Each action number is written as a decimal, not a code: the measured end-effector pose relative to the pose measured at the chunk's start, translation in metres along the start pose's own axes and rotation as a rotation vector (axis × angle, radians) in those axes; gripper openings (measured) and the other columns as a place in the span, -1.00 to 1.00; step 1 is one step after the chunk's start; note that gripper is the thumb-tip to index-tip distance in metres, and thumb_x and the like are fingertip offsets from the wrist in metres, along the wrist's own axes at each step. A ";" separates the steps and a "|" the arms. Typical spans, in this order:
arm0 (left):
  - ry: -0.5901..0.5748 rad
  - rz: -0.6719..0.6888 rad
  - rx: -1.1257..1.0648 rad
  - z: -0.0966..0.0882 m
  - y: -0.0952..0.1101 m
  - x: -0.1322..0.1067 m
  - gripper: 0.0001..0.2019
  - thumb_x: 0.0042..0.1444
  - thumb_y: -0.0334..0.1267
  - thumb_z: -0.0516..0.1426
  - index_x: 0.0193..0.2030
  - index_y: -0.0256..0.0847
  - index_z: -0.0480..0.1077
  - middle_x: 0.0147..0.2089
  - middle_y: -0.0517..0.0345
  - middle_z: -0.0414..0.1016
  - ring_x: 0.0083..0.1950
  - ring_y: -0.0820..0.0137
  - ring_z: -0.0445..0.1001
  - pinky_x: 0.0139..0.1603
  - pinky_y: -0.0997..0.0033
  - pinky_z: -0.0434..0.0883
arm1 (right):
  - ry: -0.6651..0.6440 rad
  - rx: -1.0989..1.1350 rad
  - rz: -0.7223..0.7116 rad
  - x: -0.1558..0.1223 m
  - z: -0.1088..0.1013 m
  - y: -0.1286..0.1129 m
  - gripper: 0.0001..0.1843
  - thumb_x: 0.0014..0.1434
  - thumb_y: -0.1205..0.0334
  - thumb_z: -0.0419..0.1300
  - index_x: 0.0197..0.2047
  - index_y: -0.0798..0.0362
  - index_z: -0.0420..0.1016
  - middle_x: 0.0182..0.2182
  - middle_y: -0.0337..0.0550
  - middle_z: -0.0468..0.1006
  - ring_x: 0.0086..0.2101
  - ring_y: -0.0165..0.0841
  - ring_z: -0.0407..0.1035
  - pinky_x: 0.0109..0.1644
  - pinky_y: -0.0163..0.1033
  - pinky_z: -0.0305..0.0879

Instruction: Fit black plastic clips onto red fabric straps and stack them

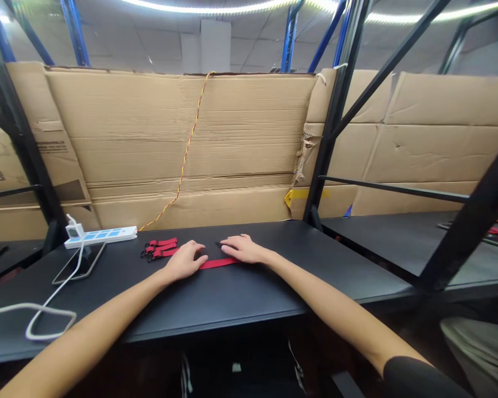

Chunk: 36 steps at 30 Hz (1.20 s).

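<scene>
My left hand (185,261) and my right hand (243,249) lie palm down on a black table (249,287), close together. Both rest on a red fabric strap (218,263), which runs flat between them, its ends under my fingers. A small dark clip (218,244) shows just beyond my right fingertips. To the left of my left hand lies a small bunch of red lanyard straps with black clips (159,248). Neither hand visibly grips anything.
A white power strip (102,236) and a phone (79,262) lie at the table's left, with a white cable (33,320) trailing over the front edge. Behind stands a cardboard wall (182,143) with a red-and-yellow wire (186,155). Black steel frame bars (334,121) rise at the right.
</scene>
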State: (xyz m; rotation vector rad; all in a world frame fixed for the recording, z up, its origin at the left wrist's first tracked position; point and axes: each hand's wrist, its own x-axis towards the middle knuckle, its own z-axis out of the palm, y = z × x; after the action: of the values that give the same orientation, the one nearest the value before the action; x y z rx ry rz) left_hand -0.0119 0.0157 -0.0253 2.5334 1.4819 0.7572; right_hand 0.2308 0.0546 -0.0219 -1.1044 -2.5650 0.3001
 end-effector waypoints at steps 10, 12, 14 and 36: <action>-0.043 -0.029 -0.094 -0.001 -0.015 0.006 -0.62 0.02 -0.03 0.13 -0.15 -0.28 0.50 -0.15 -0.05 0.49 -0.20 0.26 0.45 -0.17 0.36 0.36 | -0.009 0.068 -0.271 -0.002 0.019 -0.045 -0.64 0.28 0.12 0.03 0.12 -0.09 0.38 0.01 -0.09 0.51 0.01 -0.22 0.35 0.26 0.11 -0.20; -0.065 -0.082 -0.148 -0.002 -0.018 0.008 -0.57 -0.05 -0.02 0.18 -0.11 -0.30 0.47 -0.18 -0.03 0.50 -0.27 0.30 0.45 -0.25 0.39 0.35 | -0.007 0.053 -0.282 0.000 0.020 -0.038 -0.68 0.28 0.17 0.03 0.06 -0.09 0.44 0.02 -0.09 0.51 0.04 -0.21 0.34 0.25 0.09 -0.16; -0.106 -0.131 -0.206 -0.004 -0.019 0.009 -0.50 -0.10 -0.01 0.20 -0.07 -0.33 0.44 -0.26 0.01 0.51 -0.34 0.33 0.44 -0.32 0.41 0.34 | -0.005 0.045 -0.301 0.002 0.019 -0.032 -0.71 0.26 0.21 0.04 -0.01 -0.08 0.51 0.03 -0.08 0.50 0.08 -0.20 0.32 0.24 0.05 -0.12; -0.176 -0.133 -0.432 -0.008 -0.017 0.011 -0.64 -0.16 -0.04 0.23 -0.31 -0.30 0.46 -0.43 0.11 0.49 -0.38 0.37 0.43 -0.31 0.41 0.35 | -0.004 0.340 -0.093 0.007 0.019 -0.014 -0.77 0.00 0.17 0.31 -0.26 0.07 0.48 -0.38 -0.21 0.48 -0.39 -0.40 0.34 -0.30 -0.32 0.26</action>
State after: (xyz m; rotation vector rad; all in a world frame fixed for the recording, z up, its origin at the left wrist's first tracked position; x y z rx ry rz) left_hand -0.0248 0.0323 -0.0196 2.1005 1.2549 0.7204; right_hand 0.2100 0.0492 -0.0337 -0.8569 -2.4390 0.6843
